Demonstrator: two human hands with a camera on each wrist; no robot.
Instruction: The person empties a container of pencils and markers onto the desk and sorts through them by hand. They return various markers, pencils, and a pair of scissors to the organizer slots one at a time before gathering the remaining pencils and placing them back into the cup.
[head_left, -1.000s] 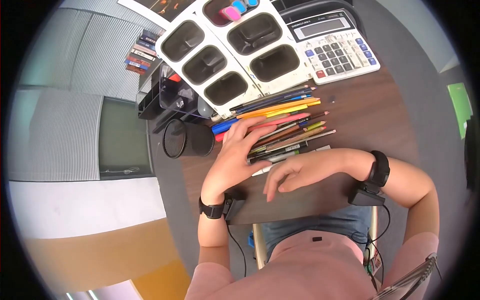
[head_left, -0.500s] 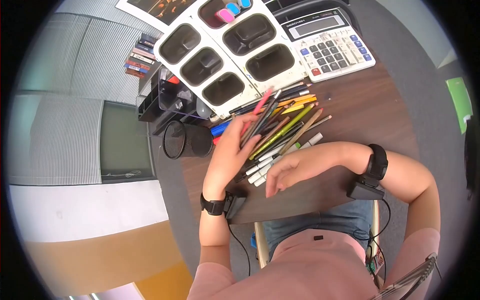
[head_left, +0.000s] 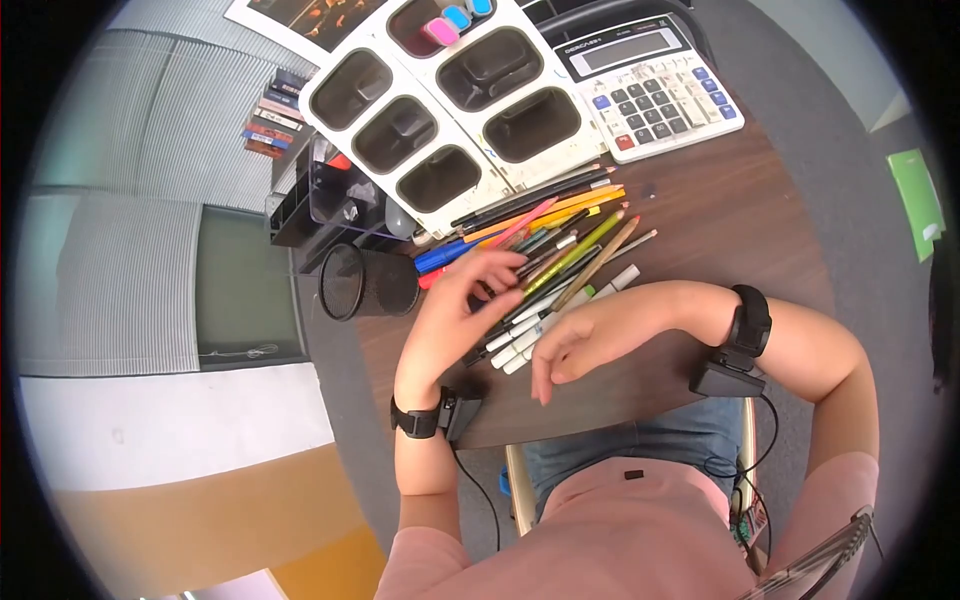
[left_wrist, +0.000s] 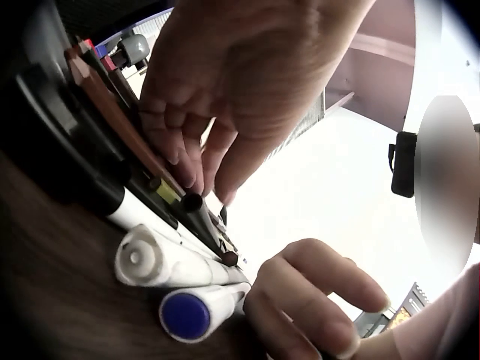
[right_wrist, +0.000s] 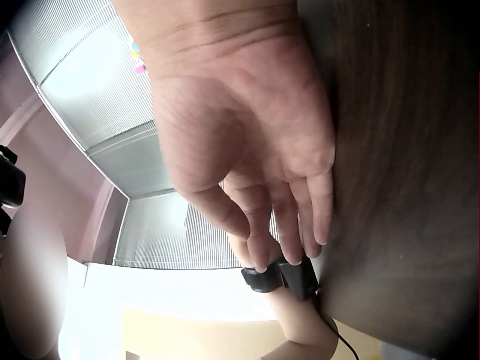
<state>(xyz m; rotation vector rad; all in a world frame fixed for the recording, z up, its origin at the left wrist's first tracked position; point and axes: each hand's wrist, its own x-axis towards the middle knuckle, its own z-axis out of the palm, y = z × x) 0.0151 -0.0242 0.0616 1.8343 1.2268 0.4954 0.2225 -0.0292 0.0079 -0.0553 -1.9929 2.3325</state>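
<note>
While a black mesh cup (head_left: 385,283) stands left, the left hand (head_left: 440,315) hangs over the pile, fingers loosely bent, thumb apart, no grip seen; white organizer (head_left: 455,125) beyond; pens and pencils (head_left: 575,254) heaped mid-table; right hand (head_left: 592,333) near, relaxed, nothing held; calculator (head_left: 655,95) far right.

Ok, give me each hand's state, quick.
Left hand: fingers bent over the pens; whether it grips any cannot be told.
Right hand: open, fingers loose, holding nothing.
</note>
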